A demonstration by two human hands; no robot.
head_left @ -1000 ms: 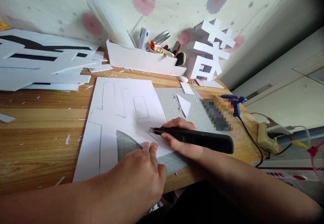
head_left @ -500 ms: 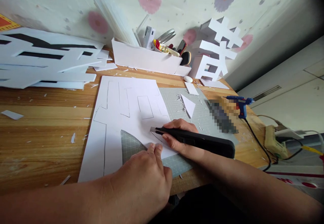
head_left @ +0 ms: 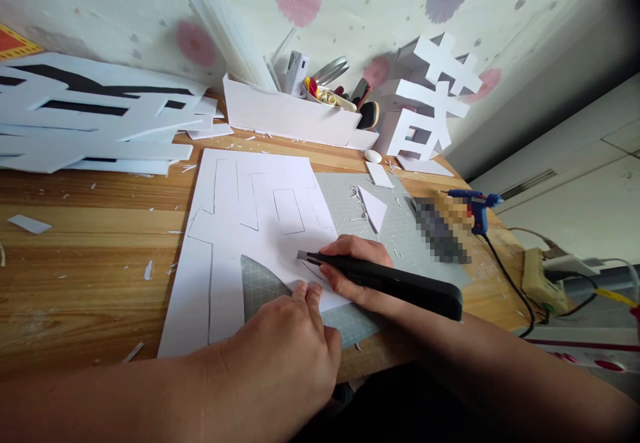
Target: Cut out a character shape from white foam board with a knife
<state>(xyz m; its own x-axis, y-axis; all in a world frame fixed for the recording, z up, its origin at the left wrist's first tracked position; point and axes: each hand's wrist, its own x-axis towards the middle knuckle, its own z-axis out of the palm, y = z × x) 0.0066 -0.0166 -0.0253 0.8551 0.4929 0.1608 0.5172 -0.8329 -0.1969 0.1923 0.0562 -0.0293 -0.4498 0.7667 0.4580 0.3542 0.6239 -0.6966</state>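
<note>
A white foam board with hand-drawn black outlines lies on a grey-green cutting mat. Through a pointed cut-out in the board, the gridded mat shows. My right hand is closed around a thick black utility knife, whose flat metal blade meets the board at the start of a slanted line. Just in front of it, my left hand presses the board beside the cut-out with two fingertips, the other fingers folded under and partly hidden.
A white triangular offcut and shavings lie on the mat. Behind stand a white tool box and white built-up characters. Cut white sheets are stacked left. A blue glue gun with its cord and a power strip are right.
The knife's rear end has tipped slightly downward, while its blade stays at nearly the same spot. The whole view has shifted a little; both hands keep their places on the board.
</note>
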